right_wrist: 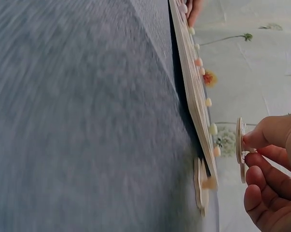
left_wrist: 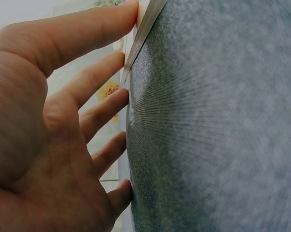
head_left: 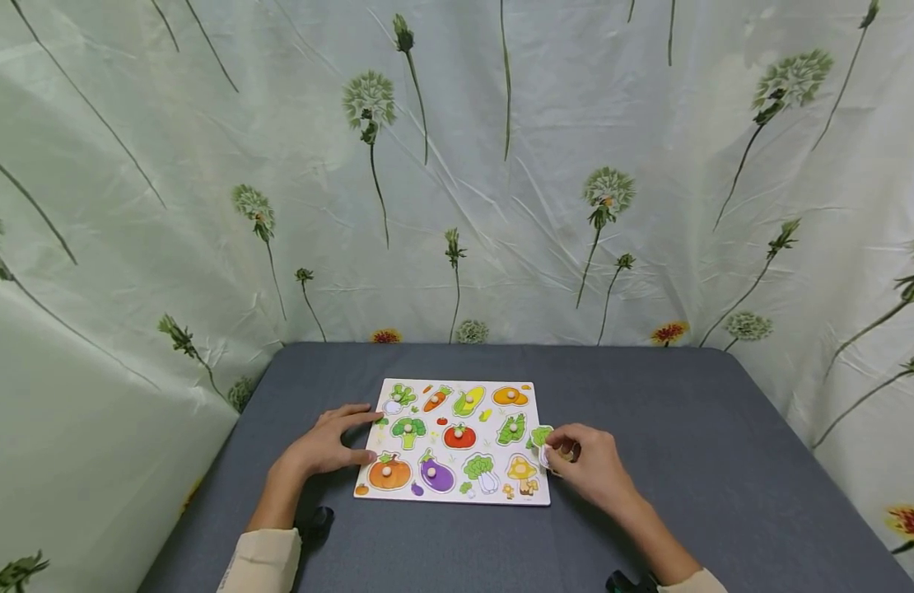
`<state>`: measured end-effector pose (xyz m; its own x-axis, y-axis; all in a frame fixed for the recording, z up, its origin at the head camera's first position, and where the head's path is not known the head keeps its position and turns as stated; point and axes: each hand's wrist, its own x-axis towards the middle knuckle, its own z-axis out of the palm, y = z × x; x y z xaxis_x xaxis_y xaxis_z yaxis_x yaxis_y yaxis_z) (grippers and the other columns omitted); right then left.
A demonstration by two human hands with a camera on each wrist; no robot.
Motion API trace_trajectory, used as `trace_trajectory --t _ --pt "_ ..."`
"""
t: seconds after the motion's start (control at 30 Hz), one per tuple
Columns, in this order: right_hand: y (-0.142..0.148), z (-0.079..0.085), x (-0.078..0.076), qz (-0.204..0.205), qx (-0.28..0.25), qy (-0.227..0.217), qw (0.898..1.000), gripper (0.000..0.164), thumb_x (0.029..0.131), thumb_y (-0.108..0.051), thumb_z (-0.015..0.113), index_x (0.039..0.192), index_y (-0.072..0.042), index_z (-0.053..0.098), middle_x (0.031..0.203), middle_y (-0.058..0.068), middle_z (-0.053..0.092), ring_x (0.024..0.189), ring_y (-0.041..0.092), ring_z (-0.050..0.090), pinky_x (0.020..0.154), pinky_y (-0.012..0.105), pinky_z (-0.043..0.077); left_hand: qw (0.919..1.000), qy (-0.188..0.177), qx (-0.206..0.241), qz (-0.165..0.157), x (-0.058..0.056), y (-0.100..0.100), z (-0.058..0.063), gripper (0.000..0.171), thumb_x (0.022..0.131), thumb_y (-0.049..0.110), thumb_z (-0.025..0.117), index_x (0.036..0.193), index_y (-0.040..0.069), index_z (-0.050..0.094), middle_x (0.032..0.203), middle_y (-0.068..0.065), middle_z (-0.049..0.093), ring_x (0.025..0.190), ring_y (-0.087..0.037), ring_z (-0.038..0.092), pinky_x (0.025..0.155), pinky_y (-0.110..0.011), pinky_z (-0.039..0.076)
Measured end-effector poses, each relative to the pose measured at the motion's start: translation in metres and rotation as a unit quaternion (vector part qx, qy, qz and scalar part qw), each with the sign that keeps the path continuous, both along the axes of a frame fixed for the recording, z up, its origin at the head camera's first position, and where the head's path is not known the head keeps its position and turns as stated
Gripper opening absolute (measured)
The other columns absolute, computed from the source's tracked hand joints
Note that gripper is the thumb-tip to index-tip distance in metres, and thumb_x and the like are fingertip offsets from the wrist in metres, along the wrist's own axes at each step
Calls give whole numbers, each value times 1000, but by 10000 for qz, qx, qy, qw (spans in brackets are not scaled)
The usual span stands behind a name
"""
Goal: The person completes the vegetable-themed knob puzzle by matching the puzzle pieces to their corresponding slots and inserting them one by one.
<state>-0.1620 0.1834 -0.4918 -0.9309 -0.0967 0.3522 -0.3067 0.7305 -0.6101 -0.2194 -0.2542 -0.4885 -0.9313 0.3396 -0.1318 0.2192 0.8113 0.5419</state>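
Observation:
A white vegetable puzzle board [head_left: 435, 436] lies on the table, most of its pictures bearing small knobs. At its left edge rests my left hand [head_left: 327, 441], fingers spread, thumb and index tip on the board; the left wrist view shows its palm [left_wrist: 53, 130]. My right hand [head_left: 594, 465] pinches a puzzle piece with green leaves and a white stem [head_left: 538, 436], just above the board's right edge. In the right wrist view that wooden piece [right_wrist: 240, 142] is held clear of the board. Another knobbed piece [right_wrist: 200, 188] lies beside the board, mostly hidden by my hand in the head view.
Dark grey cloth covers the table [head_left: 442, 548]. Behind and to the sides hangs a pale curtain [head_left: 457, 189] printed with dandelions. Dark wrist straps [head_left: 319, 527] show near both sleeves.

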Motion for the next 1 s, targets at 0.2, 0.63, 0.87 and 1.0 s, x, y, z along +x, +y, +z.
trace_trajectory --t 0.2,0.63,0.87,1.0 --pt "-12 -2 -2 250 -175 -60 9995 16 81 -6 85 86 -18 76 75 -12 64 64 3 51 59 22 45 10000 -41 -37 53 -1 1 -1 77 81 42 84 150 21 56 162 -16 40 148 -51 28 109 -77 29" --pt "-36 -4 -3 660 -411 -197 9968 15 82 -6 84 86 -19 78 77 -12 65 64 3 52 59 21 45 10000 -26 -71 22 -1 0 -3 76 82 43 83 150 22 56 162 -17 40 148 -52 28 108 -77 29" --pt "-48 -7 -3 825 -454 -426 9946 12 83 -8 84 87 -18 79 75 -13 65 62 1 50 58 20 44 10000 -30 -64 9 0 0 0 76 82 42 83 150 22 56 162 -17 39 148 -53 27 109 -78 28" --pt "-54 -10 -3 1084 -538 -311 9922 11 82 -6 83 87 -16 80 76 -11 67 63 0 51 58 19 45 10000 -34 -68 6 0 0 0 76 82 42 83 150 22 56 162 -17 39 148 -53 27 109 -78 27"
